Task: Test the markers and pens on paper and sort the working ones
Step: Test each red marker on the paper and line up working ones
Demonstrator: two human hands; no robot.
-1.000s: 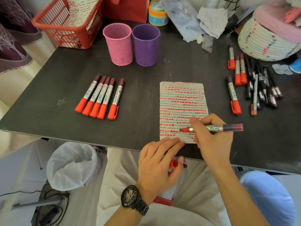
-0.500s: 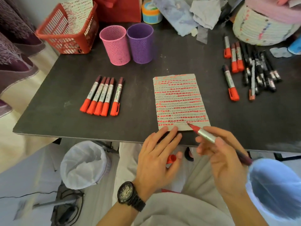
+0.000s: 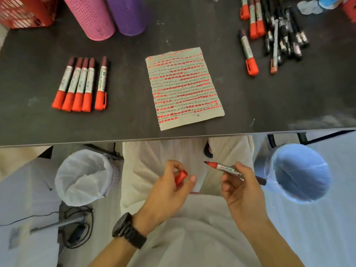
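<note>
The uncapped red marker [image 3: 229,169] is held nearer than the paper [image 3: 184,87], off the edge of the table [image 3: 125,122] and over the lap. Its barrel is pinched by the curled fingers of the right hand [image 3: 240,189], its tip pointing at the left hand [image 3: 165,193], whose thumb and fingers pinch the red cap [image 3: 180,177]. The paper, filled with rows of red dashes, lies flat on the table, with five capped red markers [image 3: 81,83] side by side to its left, a loose pile of markers and pens [image 3: 283,31] to its right and farther back, and a pink cup [image 3: 92,16] and a purple cup [image 3: 127,14] beyond it on the left.
</note>
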